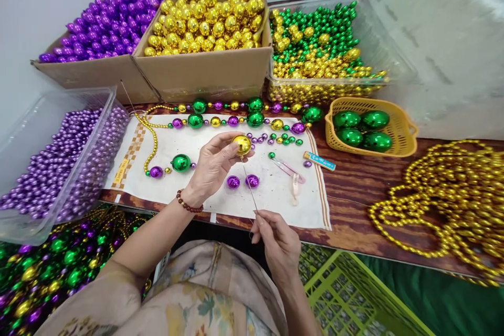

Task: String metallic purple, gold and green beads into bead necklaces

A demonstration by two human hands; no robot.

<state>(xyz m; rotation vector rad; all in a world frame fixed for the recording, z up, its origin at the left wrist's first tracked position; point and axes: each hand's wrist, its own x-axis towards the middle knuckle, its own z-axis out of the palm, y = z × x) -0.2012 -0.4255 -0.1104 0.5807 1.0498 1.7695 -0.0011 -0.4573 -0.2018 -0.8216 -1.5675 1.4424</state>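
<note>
My left hand (214, 165) grips a large shiny gold bead (241, 145) between thumb and fingers, above the white cloth (212, 199). A long, thin needle (249, 184) slants from the bead's underside down to my right hand (275, 239), whose thumb and fingertips pinch its lower end. Two purple beads (233, 182) lie on the cloth under the needle. A strung bead garland (215, 122) of green, gold and purple runs across the cloth's far side. Its branch with a big green bead (181, 163) lies left of my left hand. Small loose beads (286, 140) are scattered right of the gold bead.
Boxes of purple beads (110, 23) and gold beads (205, 21) stand behind. Clear bins hold green and gold beads (326, 42) and small purple beads (51, 157). A yellow basket (409, 128), scissors (289, 170), a blue packet (319, 160) and gold bead strands (449, 199) are at right.
</note>
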